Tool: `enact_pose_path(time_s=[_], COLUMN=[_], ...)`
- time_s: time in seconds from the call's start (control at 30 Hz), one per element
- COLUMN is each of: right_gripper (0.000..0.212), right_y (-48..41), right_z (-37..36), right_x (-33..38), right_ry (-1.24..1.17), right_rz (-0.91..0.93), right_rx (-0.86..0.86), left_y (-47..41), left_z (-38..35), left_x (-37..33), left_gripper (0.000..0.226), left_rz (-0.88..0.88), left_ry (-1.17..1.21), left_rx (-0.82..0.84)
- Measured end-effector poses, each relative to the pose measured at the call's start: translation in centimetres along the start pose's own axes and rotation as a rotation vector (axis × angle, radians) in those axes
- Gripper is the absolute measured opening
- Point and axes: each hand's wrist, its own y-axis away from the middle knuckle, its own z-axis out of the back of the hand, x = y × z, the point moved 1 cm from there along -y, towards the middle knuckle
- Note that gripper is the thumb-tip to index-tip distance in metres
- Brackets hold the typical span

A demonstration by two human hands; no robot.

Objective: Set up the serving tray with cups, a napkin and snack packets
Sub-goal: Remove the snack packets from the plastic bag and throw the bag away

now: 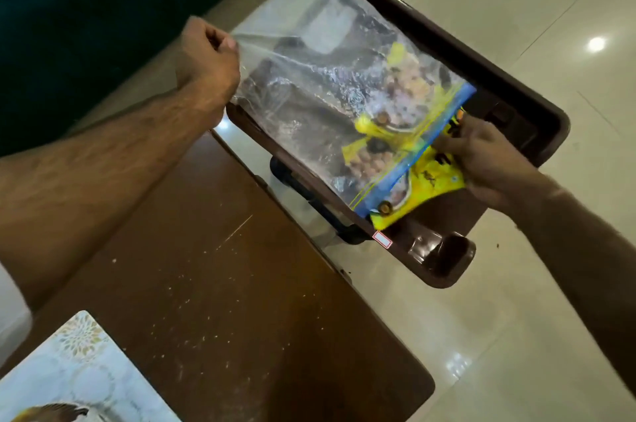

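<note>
Snack packet [418,196] (yellow) half inside zip bag [330,91]; right hand [481,156] grips packet, left hand [206,53] pinches bag corner.

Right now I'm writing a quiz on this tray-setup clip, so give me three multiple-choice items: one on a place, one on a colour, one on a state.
1. Where is the clear zip bag?
A. Flat on the wooden table
B. Held up over the brown tray
C. On the floor

2. What colour is the snack packet?
A. Red
B. Yellow
C. Green

3. How far is the packet inside the bag?
A. Fully sealed in
B. Fully out
C. Part in, part past the blue zip edge

Answers:
1 B: the left hand pinches one corner while the bag hangs above the brown tray.
2 B: its printed wrapper is bright yellow.
3 C: the right hand grips the end sticking out of the bag's mouth.
</note>
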Motion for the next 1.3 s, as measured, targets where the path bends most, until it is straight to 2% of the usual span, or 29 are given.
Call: enact_pose_path(time_s=[0.1,0.23,0.3,0.37,0.47,0.53,0.63,0.7,0.77,0.8,0.83,0.93,1.03,1.1,1.17,1.23,1.27,1.3], right_gripper=[0.04,0.043,0.043,0.042,0.051,0.074,0.109,0.109,0.095,0.087,0.08,0.072,0.057,0.039,0.022,0.015,0.016,0.016], right_y=[2.0,2.8,3.0,2.8,1.9,1.3,0.9,1.0,0.6,-0.2,-1.3,-4.6,-6.1,-5.6,-4.9,-3.8,-3.2,-2.6], right_z=[3.7,4.9,4.4,3.4,1.7,0.5,-0.7,-1.8,-3.3,-4.1,-4.8,-8.1,-11.2,-12.2,-12.4,-13.1,-13.6,-14.4], right_x=[-1.1,-2.2,-2.8,-3.1,-3.2,-2.7,-0.9,1.4,4.7,6.5,8.6,13.4,13.2,12.0,11.5,11.6,11.8,12.1], right_ry=[-0.026,-0.083,-0.13,-0.171,-0.149,-0.032,0.44,0.604,0.544,0.48,0.421,0.313,0.341,0.29,0.153,0.016,-0.011,0.008], right_rz=[-0.067,-0.111,-0.125,-0.136,-0.101,-0.085,-0.069,0.131,0.449,0.534,0.543,0.299,0.07,-0.006,-0.001,0.029,0.051,0.083], right_rx=[-0.012,-0.1,-0.136,-0.196,-0.308,-0.407,-0.565,-0.655,-0.576,-0.467,-0.327,0.131,0.432,0.478,0.45,0.438,0.418,0.378], left_y=[-0.1,1.6,2.0,1.7,1.1,0.7,0.2,-0.3,-0.7,-0.9,-1.0,-0.8,-0.7,-0.7,-0.2,0.9,1.6,2.4], left_z=[0.3,0.1,-0.1,0.5,2.2,4.1,6.8,8.1,9.1,9.5,9.7,10.5,10.9,11.0,11.1,11.8,12.3,12.9], left_x=[0.5,2.0,2.9,2.7,1.4,0.6,-0.2,-0.7,-0.8,-0.7,-0.8,-1.4,-1.5,-0.9,0.3,1.8,2.5,2.8], left_gripper=[0.019,0.047,0.036,0.02,0.018,0.022,0.021,0.02,0.027,0.028,0.028,0.038,0.052,0.053,0.072,0.093,0.093,0.083], left_rz=[0.062,0.201,0.232,0.239,0.267,0.257,0.217,0.22,0.219,0.215,0.205,0.151,0.158,0.241,0.4,0.517,0.551,0.567], left_ry=[0.093,0.25,0.239,0.263,0.592,0.806,1.015,1.13,1.163,1.167,1.173,1.188,1.216,1.254,1.326,1.316,1.239,1.135], left_rx=[0.001,0.22,0.249,0.173,0.185,0.28,0.43,0.52,0.607,0.644,0.685,0.807,0.865,0.845,0.904,0.999,1.0,0.947])
